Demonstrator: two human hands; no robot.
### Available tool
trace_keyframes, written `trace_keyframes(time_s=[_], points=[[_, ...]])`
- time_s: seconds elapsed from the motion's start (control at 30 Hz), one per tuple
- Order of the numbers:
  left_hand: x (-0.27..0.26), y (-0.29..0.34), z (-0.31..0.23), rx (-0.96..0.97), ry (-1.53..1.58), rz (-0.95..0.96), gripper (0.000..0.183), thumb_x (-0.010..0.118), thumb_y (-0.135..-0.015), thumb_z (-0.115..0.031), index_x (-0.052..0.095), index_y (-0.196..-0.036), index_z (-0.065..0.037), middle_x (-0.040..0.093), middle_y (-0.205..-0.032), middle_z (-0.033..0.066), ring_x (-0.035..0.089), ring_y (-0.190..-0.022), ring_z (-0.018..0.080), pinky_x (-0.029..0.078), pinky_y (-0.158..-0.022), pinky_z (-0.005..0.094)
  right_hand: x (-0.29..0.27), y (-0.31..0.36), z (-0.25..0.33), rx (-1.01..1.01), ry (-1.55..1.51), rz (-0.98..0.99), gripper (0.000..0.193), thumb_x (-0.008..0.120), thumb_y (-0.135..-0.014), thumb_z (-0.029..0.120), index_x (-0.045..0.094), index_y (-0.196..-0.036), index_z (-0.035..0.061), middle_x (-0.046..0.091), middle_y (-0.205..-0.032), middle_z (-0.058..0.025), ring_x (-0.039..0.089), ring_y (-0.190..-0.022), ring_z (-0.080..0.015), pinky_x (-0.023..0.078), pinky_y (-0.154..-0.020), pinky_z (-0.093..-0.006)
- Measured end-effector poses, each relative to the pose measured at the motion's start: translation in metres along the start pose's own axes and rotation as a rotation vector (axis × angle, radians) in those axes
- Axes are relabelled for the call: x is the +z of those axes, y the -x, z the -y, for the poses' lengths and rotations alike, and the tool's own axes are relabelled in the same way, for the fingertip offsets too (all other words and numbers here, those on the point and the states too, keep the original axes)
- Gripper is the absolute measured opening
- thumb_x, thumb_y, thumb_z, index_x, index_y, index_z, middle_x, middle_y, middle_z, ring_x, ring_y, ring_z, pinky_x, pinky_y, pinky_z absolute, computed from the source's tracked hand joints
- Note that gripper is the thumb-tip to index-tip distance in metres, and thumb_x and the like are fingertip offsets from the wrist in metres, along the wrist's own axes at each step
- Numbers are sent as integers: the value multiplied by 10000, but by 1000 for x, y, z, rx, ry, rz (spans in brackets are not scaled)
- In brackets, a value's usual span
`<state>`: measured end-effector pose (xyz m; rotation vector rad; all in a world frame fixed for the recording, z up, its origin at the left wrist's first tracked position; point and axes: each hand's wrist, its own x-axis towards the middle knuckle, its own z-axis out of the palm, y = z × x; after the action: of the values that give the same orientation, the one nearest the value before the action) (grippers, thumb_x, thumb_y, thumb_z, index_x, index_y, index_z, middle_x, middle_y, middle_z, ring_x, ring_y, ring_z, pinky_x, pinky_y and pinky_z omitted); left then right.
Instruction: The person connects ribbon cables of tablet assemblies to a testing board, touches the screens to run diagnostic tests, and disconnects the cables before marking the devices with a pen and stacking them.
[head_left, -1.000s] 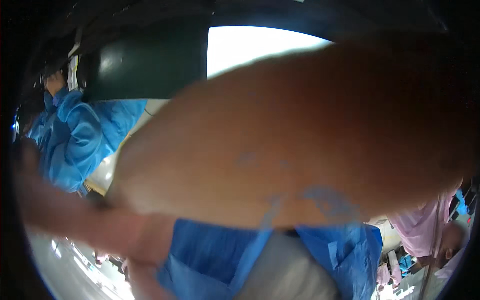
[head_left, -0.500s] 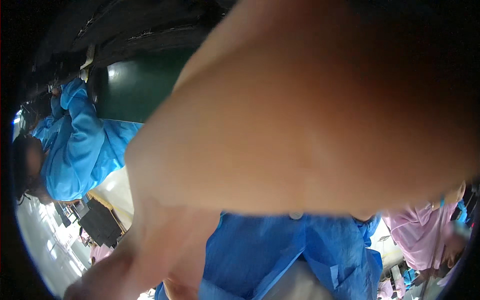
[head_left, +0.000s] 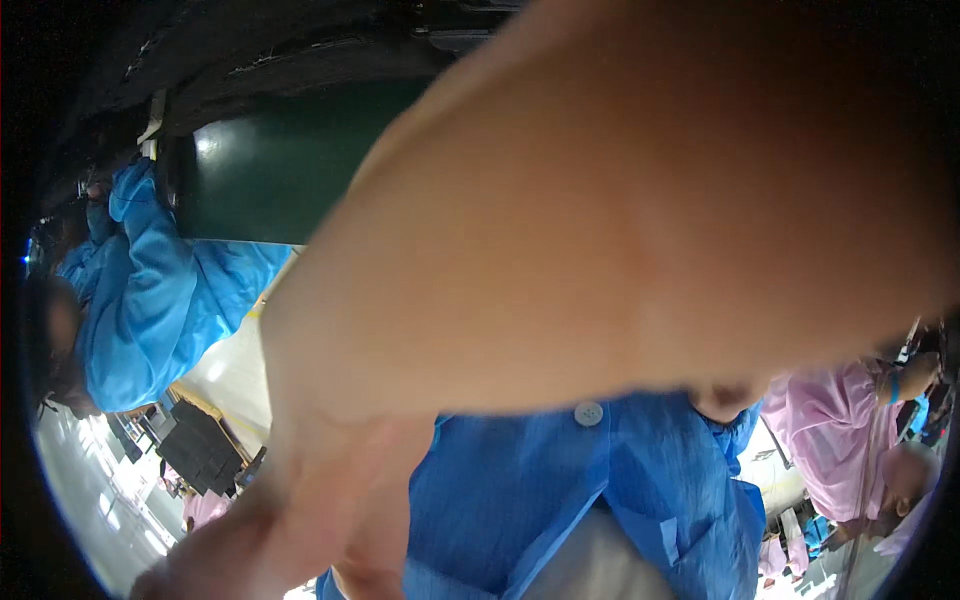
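Blurred bare skin fills most of the view, very close to the lens. It appears to be my left hand and forearm (head_left: 500, 270), reaching from the lower left to the upper right. Its fingers cannot be made out, nor anything they may hold. Below it shows a blue coat (head_left: 500, 500) with a pale round button (head_left: 589, 413). A small patch of skin, seemingly my right hand (head_left: 725, 402), shows by the blue sleeve at right. The rest of it is hidden behind the large blurred skin.
On the left, a person in a light blue coat (head_left: 145, 320) is beside a dark green tabletop (head_left: 280, 170). At right stands a person in a pink coat (head_left: 825, 435). Dark panels (head_left: 200, 445) are at lower left, and black equipment (head_left: 300, 50) runs along the top.
The large blurred skin has shifted slightly up and right. More of the coat's button and of the skin patch at right shows. The surroundings have shifted a little.
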<state>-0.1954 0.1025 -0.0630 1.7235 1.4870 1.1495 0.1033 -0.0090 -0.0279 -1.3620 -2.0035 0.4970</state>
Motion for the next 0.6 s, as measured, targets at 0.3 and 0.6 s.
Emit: trace_keyframes(time_s=[0.3, 0.6], points=[[-45, 29, -96, 396, 817, 528, 572, 676, -811, -251, 443, -1305, -84, 41, -1430, 391, 143, -1300, 570, 212, -1067, 615, -4, -4, -10, -18, -27, -49, 181, 513, -598, -31, 521, -748, 69, 667, -871, -122, 607, -1005, -329, 98, -1112, -589], [-18, 36, -22, 78, 86, -12, 287, 531, -889, -149, 626, -1137, -40, 461, -1352, 254, 459, -1247, 348, 335, -1045, 430, -2, -7, -14, -2, 42, -129, 80, 495, -626, 31, 502, -693, 74, 663, -988, -187, 583, -1080, -347, 99, -1122, -549]])
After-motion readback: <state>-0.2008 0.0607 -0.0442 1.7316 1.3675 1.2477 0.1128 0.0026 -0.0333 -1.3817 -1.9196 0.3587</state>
